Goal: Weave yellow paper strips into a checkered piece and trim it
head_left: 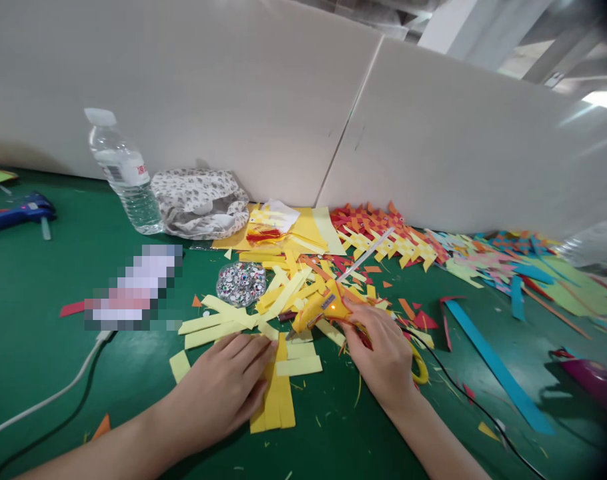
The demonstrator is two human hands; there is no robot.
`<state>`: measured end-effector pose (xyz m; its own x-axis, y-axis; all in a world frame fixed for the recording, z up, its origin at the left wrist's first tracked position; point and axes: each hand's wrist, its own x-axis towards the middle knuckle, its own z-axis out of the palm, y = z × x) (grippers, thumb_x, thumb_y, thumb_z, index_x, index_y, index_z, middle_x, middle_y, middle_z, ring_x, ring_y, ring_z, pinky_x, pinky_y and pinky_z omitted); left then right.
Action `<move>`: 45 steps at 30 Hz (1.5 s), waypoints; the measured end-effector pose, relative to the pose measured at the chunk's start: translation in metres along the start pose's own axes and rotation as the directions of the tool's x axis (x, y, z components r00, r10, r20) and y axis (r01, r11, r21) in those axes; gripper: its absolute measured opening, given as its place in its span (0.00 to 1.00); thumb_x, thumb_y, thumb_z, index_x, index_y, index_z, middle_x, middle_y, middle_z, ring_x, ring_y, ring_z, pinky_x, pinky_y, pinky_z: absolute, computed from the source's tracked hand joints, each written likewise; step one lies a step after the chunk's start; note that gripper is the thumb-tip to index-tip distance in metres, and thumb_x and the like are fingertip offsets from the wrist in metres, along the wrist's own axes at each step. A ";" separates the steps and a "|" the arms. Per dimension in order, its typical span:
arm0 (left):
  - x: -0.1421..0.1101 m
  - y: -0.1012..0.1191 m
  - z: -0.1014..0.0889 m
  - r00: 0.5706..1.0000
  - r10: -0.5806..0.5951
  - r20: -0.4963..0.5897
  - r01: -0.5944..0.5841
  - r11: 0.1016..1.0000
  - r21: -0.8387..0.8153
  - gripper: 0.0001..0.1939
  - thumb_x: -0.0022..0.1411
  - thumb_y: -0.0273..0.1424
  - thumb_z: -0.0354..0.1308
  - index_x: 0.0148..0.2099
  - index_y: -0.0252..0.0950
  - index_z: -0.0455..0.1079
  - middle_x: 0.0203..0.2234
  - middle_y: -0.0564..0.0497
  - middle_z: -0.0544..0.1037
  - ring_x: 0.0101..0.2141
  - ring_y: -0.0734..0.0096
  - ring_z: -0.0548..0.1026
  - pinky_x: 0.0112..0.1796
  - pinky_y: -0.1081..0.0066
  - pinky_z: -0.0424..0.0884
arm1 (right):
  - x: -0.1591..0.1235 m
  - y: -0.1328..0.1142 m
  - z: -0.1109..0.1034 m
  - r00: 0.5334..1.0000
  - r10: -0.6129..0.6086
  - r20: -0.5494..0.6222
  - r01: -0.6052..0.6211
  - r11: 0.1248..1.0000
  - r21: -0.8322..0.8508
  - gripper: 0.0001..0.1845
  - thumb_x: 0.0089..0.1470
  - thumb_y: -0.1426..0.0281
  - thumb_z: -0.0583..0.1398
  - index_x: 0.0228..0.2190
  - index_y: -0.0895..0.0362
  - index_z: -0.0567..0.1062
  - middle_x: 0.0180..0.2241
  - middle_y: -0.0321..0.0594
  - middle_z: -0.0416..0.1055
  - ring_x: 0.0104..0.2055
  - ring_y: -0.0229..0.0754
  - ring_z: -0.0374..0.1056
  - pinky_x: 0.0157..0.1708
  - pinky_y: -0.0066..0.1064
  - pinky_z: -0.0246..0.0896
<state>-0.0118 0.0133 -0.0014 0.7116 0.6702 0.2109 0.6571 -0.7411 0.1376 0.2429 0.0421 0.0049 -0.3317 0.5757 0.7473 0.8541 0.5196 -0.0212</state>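
My right hand [376, 343] is wrapped round a yellow hot glue gun [328, 303]. A clear glue stick [366, 253] sticks up out of the gun's back, and an orange light glows on its side. The nozzle points down to the left, close to the woven paper strips [273, 403], where pale yellow strips cross deeper yellow ones. My left hand [228, 377] lies on the left side of this weave, its fingers closed together on a pale yellow strip [268, 329]. The palm hides part of the strips beneath.
Loose yellow strips [218, 327], a round box of googly eyes [241, 283] and scissors with a yellow handle [420, 363] lie around. Left stand a water bottle [126, 177] and a patterned cloth [198, 200]; a blue glue gun [21, 212] lies farther left. A black cord [463, 393] runs right.
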 end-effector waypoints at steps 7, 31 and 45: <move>-0.001 0.001 0.003 1.000 -0.009 -0.026 0.008 0.999 -0.033 0.19 0.63 0.28 0.45 0.56 0.34 0.61 0.46 0.46 0.72 0.44 0.60 0.69 0.45 0.60 0.68 | -0.003 0.001 0.002 0.999 -0.002 0.035 0.002 1.000 0.024 0.08 0.49 0.76 0.58 0.34 0.55 0.68 0.40 0.47 0.73 0.44 0.47 0.69 0.43 0.43 0.66; -0.002 0.000 0.006 0.999 -0.012 -0.048 0.010 0.999 -0.034 0.19 0.62 0.29 0.46 0.55 0.35 0.61 0.46 0.46 0.72 0.44 0.60 0.69 0.46 0.60 0.67 | -0.004 0.000 -0.004 0.998 -0.049 -0.038 0.050 0.999 0.016 0.08 0.48 0.79 0.59 0.29 0.55 0.66 0.37 0.47 0.73 0.41 0.45 0.70 0.40 0.38 0.67; -0.001 0.000 0.005 0.999 -0.007 -0.041 0.006 1.000 -0.023 0.18 0.63 0.29 0.45 0.54 0.35 0.62 0.46 0.47 0.73 0.44 0.60 0.69 0.45 0.60 0.68 | 0.000 -0.002 -0.005 0.997 -0.068 -0.024 0.069 0.997 0.029 0.10 0.47 0.83 0.59 0.26 0.57 0.66 0.36 0.49 0.74 0.39 0.44 0.70 0.39 0.37 0.66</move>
<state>-0.0113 0.0128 -0.0061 0.6960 0.6733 0.2494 0.6556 -0.7376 0.1617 0.2428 0.0375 0.0080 -0.3795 0.5240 0.7625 0.8175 0.5758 0.0112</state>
